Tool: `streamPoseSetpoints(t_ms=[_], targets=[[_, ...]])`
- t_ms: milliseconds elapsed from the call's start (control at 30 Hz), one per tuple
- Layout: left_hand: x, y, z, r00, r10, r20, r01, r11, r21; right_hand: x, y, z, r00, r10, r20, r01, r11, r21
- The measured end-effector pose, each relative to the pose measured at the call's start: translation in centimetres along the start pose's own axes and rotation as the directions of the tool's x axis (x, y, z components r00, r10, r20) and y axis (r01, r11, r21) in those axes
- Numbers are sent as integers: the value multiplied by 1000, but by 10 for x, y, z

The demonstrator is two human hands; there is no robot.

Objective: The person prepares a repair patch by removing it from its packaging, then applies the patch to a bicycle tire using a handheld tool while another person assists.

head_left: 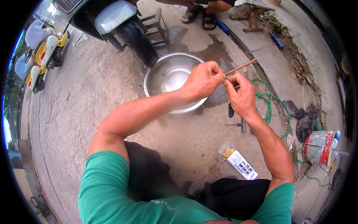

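Observation:
A thin brown strip [241, 67] slants up to the right from between my fingertips, above the right part of a steel basin [156, 82]. My left hand [204, 80] is closed with its thumb and finger pinched on the strip's lower end. My right hand [241, 97] grips at that same end from below, fingers curled. A black scooter tyre [140, 43] stands just behind the basin. On the ground near my right knee lies an open plastic packet [238, 160] with a printed card and brown pieces inside.
Another person's sandalled feet [199, 16] are beyond the basin, by a small stool [156, 30]. A green hose [268, 100], dark rags [305, 123] and a red-and-white drum [319, 147] lie at the right. Yellow-and-white scooters [44, 61] stand far left. Blue cylinders [276, 42] lie along the concrete edge.

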State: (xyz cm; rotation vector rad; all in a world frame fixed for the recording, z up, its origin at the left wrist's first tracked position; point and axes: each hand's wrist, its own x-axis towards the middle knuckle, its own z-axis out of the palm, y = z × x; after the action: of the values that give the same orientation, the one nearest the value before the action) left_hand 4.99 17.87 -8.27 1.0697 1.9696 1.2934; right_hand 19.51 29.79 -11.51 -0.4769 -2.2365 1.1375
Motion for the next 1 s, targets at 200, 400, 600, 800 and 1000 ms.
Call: streamPoseSetpoints(t_ms=[200,400,600,800,1000], targets=[[0,2,1,999,35,-21,-35,999,17,-2,0,0,1000,-21,-18,21,1000,16],[0,-1,-1,1000,29,1,-29,998,62,-5,8,1,966,160,204,-209,945,252],[-6,-9,1,999,-10,39,13,998,-63,-10,8,5,894,234,382,-369,868,332],[-8,-4,4,994,-67,83,89,952,-294,-10,14,5,865,269,424,-461,761,457],[2,-10,7,993,-120,-4,115,958,-262,-5,2,12,957,217,190,-238,967,93]])
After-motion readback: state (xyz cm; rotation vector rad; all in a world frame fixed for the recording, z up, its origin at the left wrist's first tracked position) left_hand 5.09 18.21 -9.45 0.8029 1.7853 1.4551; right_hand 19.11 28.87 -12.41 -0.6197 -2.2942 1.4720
